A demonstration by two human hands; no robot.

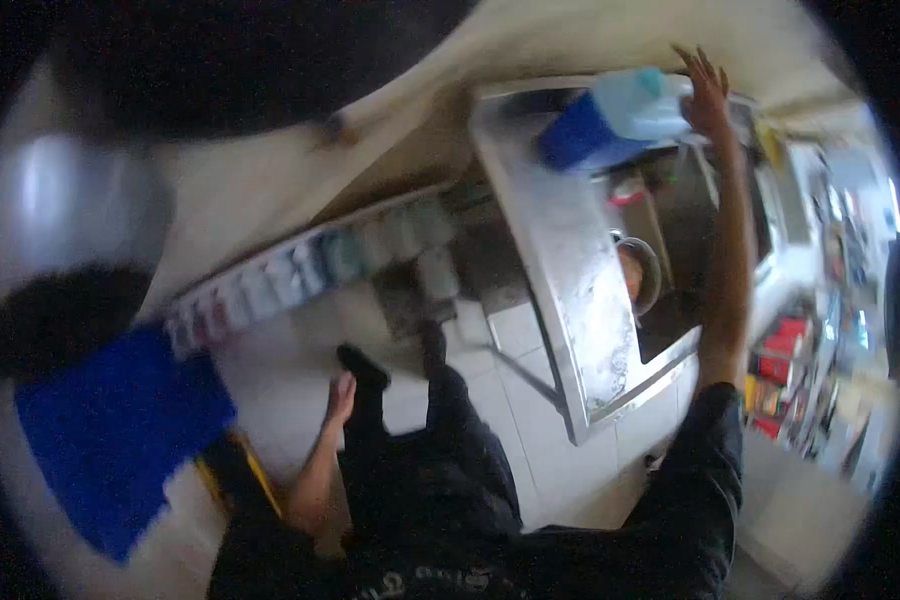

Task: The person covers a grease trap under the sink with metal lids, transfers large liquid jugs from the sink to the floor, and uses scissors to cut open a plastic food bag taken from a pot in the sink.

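My right hand (708, 98) is raised at the far edge of the metal sink unit (560, 230), its fingers spread. Just left of it, a large jug (610, 118) with blue liquid lies tilted on the counter; whether the hand touches it I cannot tell. My left hand (341, 398) hangs low near my legs, blurred, and its fingers are not clear. Inside the sink basin is a round metal bowl (650, 275) with something orange in it, below a small red and white item (627, 190).
Several bottles (270, 285) line the floor by the wall. A blue cloth (120, 430) is at the left, beside a yellow-edged object (260, 475). Shelves with red packages (785, 337) stand at the right. A metal leg (525, 375) runs under the sink.
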